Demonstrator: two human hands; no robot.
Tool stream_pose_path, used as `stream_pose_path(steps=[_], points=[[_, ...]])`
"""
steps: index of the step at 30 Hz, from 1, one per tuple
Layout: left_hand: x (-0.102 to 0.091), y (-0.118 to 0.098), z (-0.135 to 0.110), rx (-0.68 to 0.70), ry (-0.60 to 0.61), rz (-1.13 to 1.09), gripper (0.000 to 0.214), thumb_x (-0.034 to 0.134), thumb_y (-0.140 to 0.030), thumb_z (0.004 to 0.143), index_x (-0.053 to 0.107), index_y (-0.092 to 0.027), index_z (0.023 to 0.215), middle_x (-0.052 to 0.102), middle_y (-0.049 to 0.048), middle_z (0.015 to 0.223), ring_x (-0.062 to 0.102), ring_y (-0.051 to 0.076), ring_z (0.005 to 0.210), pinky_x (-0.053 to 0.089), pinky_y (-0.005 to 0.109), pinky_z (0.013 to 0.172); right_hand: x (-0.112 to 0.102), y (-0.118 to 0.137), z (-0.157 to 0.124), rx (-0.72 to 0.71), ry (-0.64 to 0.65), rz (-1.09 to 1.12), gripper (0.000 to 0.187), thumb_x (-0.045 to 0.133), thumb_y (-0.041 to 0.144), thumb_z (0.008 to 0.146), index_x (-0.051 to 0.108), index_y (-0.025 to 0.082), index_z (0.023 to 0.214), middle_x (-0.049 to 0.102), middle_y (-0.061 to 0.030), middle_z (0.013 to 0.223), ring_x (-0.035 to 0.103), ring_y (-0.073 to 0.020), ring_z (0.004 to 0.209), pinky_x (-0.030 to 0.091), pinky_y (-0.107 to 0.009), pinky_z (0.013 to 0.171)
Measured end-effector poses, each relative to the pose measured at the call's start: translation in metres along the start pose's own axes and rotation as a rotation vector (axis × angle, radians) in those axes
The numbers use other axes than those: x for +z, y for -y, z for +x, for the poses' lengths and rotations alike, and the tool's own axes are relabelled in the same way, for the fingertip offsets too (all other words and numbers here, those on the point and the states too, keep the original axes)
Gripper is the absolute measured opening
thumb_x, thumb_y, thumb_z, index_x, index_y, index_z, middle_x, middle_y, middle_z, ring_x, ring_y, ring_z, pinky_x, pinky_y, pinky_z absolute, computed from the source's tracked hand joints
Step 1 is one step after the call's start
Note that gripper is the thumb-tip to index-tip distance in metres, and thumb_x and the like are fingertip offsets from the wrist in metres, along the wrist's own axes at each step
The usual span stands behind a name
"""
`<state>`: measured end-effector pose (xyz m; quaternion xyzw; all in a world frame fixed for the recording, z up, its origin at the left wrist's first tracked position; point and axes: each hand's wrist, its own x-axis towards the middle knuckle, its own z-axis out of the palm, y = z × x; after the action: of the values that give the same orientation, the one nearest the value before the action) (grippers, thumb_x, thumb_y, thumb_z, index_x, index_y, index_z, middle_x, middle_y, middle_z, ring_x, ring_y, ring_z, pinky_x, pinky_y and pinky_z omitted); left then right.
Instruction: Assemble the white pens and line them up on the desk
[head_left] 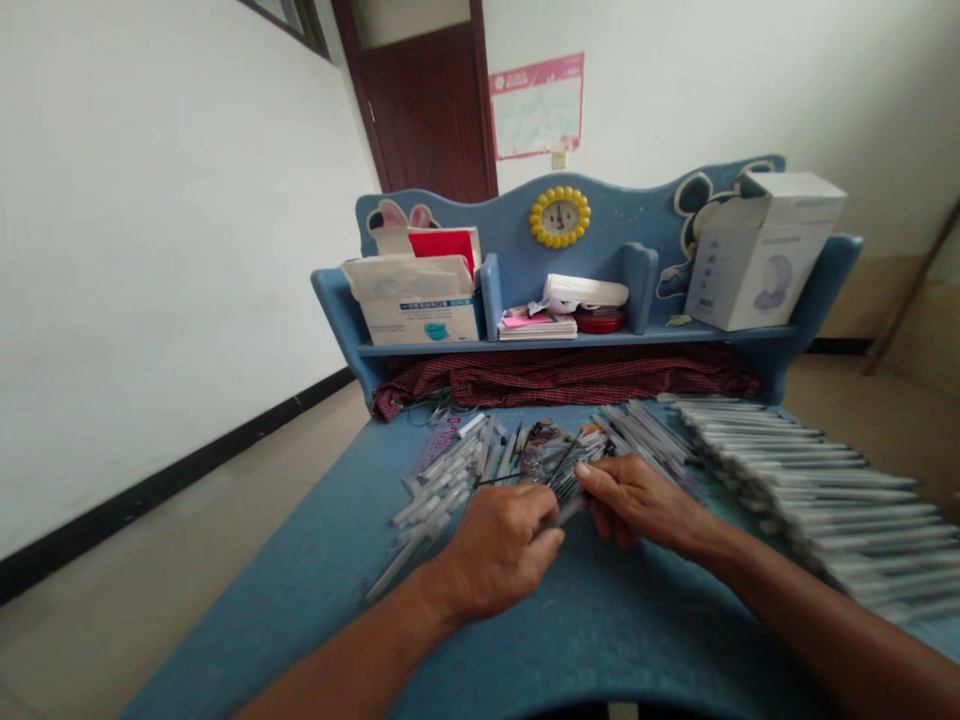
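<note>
My left hand (499, 545) and my right hand (637, 500) meet over the middle of a blue desk (315, 590). Both are closed around a thin grey pen part (568, 513) held between them; the fingertips pinch it from either side. Just beyond the hands lies a heap of dark thin refills (566, 458). To the left of it is a loose pile of clear pen tubes (442, 485). On the right, long rows of pale pen barrels (810, 480) lie side by side.
A blue shelf unit (570, 340) stands at the desk's back, holding a white box (757, 250), a mask box (420, 305), books and a yellow clock (559, 217). A red checked cloth (562, 375) lies under it. A dark door (431, 105) is behind.
</note>
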<state>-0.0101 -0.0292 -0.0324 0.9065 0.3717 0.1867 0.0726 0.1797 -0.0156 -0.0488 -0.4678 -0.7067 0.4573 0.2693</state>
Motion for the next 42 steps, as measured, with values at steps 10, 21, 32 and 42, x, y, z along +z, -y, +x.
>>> stream_pose_path(steps=[10,21,32,42], points=[[0.009,0.004,-0.003,0.147,-0.122,0.222,0.012,0.047,-0.013,0.077,0.049,-0.017,0.067,0.052,0.0008,0.062,0.048,0.014,0.059,0.034,0.026,0.054,0.01,0.004,0.0,0.006,-0.149,-0.111,0.044,0.039,0.043,0.086,0.039,0.02,0.05,0.044,0.0042,0.036,0.038,-0.0068,0.032,0.028,-0.019,0.035],[-0.016,0.004,0.004,-0.131,0.092,-0.073,0.022,0.05,-0.036,0.081,0.06,-0.016,0.075,0.055,-0.0003,0.068,0.05,0.012,0.063,0.035,0.023,0.057,0.004,0.007,-0.002,-0.009,-0.161,0.001,0.046,0.036,0.044,0.087,0.041,0.019,0.049,0.044,0.0041,0.037,0.038,-0.0061,0.032,0.029,-0.018,0.035],[-0.014,0.007,0.005,-0.114,0.106,-0.185,0.019,0.058,-0.024,0.076,0.055,-0.014,0.06,0.05,-0.0018,0.061,0.049,0.01,0.059,0.035,0.022,0.058,0.005,0.008,-0.003,-0.05,-0.167,-0.045,0.045,0.039,0.043,0.087,0.041,0.019,0.049,0.044,0.0042,0.037,0.038,-0.0061,0.033,0.029,-0.018,0.037],[-0.016,0.006,0.007,-0.164,0.127,-0.118,0.024,0.053,-0.034,0.079,0.057,-0.015,0.066,0.05,-0.0015,0.065,0.047,0.011,0.062,0.033,0.022,0.056,0.006,0.003,0.002,0.087,-0.204,0.106,0.044,0.035,0.044,0.086,0.04,0.019,0.05,0.045,0.0046,0.034,0.034,-0.0053,0.026,0.024,-0.016,0.029]])
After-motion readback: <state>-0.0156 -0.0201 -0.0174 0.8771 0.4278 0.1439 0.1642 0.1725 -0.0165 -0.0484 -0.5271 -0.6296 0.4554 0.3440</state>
